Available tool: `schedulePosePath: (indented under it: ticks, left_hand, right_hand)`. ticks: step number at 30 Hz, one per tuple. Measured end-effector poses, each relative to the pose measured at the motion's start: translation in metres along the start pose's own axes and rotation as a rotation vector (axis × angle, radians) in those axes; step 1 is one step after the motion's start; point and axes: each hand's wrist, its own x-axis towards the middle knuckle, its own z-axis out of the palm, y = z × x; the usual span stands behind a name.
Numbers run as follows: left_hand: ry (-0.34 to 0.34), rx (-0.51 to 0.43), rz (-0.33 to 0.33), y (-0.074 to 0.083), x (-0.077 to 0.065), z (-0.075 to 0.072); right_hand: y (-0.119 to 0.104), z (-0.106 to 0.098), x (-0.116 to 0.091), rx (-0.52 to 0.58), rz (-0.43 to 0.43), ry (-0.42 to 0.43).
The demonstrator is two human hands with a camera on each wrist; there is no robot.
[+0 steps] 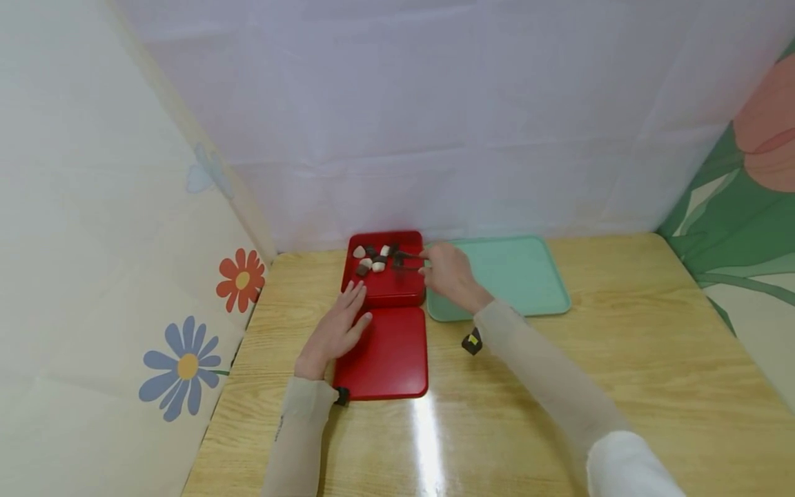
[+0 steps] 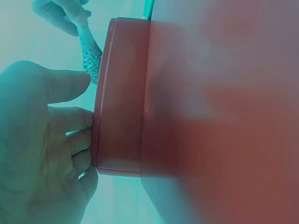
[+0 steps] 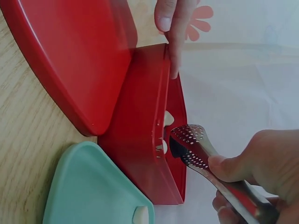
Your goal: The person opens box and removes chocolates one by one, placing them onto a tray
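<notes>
Metal tongs (image 3: 219, 179) with perforated ends are in my right hand (image 1: 451, 274), the thumb and fingers gripping them from both sides. Their ends reach over the open red box (image 1: 397, 297), around a dark piece (image 3: 177, 148). Several dark and white pieces (image 1: 379, 266) lie inside the box, mostly toward its left; the right wrist view hides most of them behind the wall. My left hand (image 1: 338, 331) has its fingers extended, fingertips at the box's near left rim. In the left wrist view those fingers lie along the box wall (image 2: 121, 98).
The red lid (image 1: 385, 355) lies in front of the box. To the right sits a mint green tray (image 1: 522, 276), with a white piece (image 3: 141, 215) near its edge. A pale cloth (image 1: 397, 172) hangs behind the wooden table (image 1: 621, 331); a flowered cloth (image 1: 205, 331) stands left.
</notes>
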Motion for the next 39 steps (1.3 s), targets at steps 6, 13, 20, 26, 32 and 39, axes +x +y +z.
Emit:
schedulePosePath:
  ticks: [6, 13, 20, 26, 32, 39]
  left_hand:
    - [0.002, -0.007, -0.003, 0.0, 0.0, 0.001]
    - [0.002, -0.005, 0.005, 0.0, 0.001, -0.001]
    - [0.007, 0.003, 0.011, 0.0, 0.001, -0.001]
    - [0.035, 0.005, 0.037, -0.001, 0.001, 0.001]
    - [0.032, 0.004, 0.031, 0.0, 0.0, -0.001]
    - [0.019, 0.018, 0.025, 0.001, 0.0, -0.001]
  right_hand:
    - [0.005, -0.011, -0.006, 0.029, -0.037, 0.025]
    - [0.014, -0.023, -0.01, 0.038, -0.021, 0.065]
    - [0.022, -0.034, -0.014, 0.025, -0.016, 0.077]
    - [0.03, -0.042, -0.017, 0.039, 0.009, 0.072]
    - [0.038, -0.046, -0.019, 0.05, 0.028, 0.074]
    - [0.046, -0.045, -0.026, 0.044, 0.021, 0.092]
